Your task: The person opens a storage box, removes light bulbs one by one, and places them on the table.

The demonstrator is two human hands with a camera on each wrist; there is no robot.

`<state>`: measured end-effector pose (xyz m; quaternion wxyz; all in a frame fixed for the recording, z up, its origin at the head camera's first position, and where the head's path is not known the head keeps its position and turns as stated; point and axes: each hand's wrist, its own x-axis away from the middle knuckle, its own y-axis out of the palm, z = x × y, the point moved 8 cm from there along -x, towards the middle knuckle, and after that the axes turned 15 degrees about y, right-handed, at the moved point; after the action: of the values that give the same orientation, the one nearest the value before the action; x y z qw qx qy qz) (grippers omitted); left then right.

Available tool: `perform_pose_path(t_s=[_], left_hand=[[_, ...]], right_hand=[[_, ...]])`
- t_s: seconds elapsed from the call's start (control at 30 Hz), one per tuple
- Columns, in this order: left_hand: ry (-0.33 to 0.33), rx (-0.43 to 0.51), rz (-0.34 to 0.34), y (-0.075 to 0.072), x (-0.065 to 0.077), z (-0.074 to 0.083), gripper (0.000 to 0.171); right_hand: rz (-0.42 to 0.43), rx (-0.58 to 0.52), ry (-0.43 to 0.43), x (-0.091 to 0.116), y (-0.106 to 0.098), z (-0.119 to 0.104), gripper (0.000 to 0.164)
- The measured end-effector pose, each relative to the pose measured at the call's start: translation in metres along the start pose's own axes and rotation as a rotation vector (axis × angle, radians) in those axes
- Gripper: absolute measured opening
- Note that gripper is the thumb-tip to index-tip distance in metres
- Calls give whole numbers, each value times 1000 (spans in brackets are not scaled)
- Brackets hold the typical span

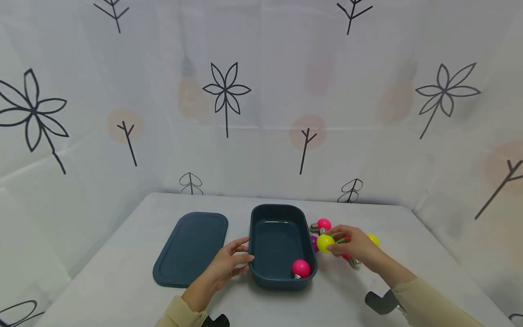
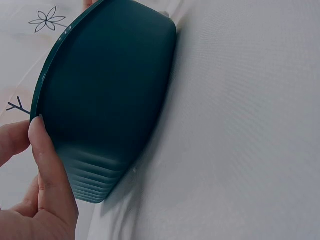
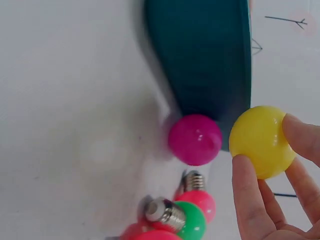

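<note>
My right hand point(image 1: 352, 244) holds a yellow light bulb point(image 3: 262, 141) between thumb and fingers, beside the right wall of a dark teal bin point(image 1: 281, 243). The round yellow globe faces the bin. My left hand point(image 1: 229, 263) is at the bin's left side, straight fingers touching its rim in the left wrist view. Inside the bin, a pink bulb point(image 1: 301, 268) lies in the near right corner. A purple bulb point(image 3: 195, 139) lies against the bin's outer wall. Near it are a green bulb point(image 3: 192, 220) and several pink and red bulbs, partly hidden by my right hand in the head view.
A flat dark teal lid point(image 1: 192, 250) lies on the white table point(image 1: 122, 254) left of the bin. Another yellow bulb point(image 1: 373, 239) shows beyond my right hand. A patterned white curtain point(image 1: 261, 100) hangs behind the table.
</note>
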<state>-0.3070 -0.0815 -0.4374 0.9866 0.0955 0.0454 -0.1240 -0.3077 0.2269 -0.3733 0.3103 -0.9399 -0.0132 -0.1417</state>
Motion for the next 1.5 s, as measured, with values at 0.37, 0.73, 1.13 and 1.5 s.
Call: perform_pose_path(t_s=[0.37,0.73,1.13,1.5], left_hand=[[10,-2,-5,0,0,0,66],[16,-4,-10,0,0,1,66],[9,1,2,0,1,1,66],[15,-6,2,1,1,2,65]], right_hand=[[98,140,11,-5,0,23,41],[123,105,47,-11,7,37,38],[139,120,80,-13,11,40,38],[155,162,31,-8,3,33,38]])
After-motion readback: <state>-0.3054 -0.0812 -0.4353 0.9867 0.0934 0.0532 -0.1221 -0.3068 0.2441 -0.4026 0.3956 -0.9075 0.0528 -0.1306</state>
